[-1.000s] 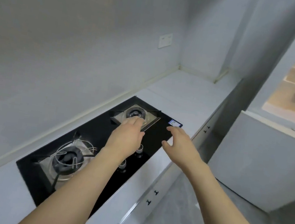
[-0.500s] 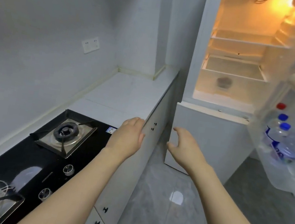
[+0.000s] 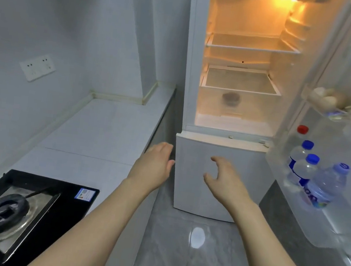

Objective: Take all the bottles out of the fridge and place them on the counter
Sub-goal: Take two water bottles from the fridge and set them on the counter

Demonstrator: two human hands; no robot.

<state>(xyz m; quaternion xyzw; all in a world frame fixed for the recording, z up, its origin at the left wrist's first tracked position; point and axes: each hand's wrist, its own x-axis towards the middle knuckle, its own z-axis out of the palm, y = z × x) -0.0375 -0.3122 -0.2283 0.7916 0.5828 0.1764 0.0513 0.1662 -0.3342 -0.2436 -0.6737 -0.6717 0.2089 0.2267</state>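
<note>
Since the earlier frame the view has swung further right, so the tall white fridge [image 3: 197,176] with its upper door open now fills the middle and only one burner of the black glass gas hob [image 3: 24,208] shows, cut off at the lower left. Both bare hands reach forward holding nothing: the left hand [image 3: 154,166] has a wide, flat grip over the edge of the pale grey stone table [image 3: 102,131], and the right hand [image 3: 226,180] has a wide grip with loosely curved fingers before the closed lower fridge door. Four clear plastic water bottles [image 3: 312,177], red-, blue- and pale-capped, stand in the translucent door shelf [image 3: 325,230] at right, their labels blurred. Small pale packets in the upper door rack [image 3: 328,100] are too blurred to make out.
</note>
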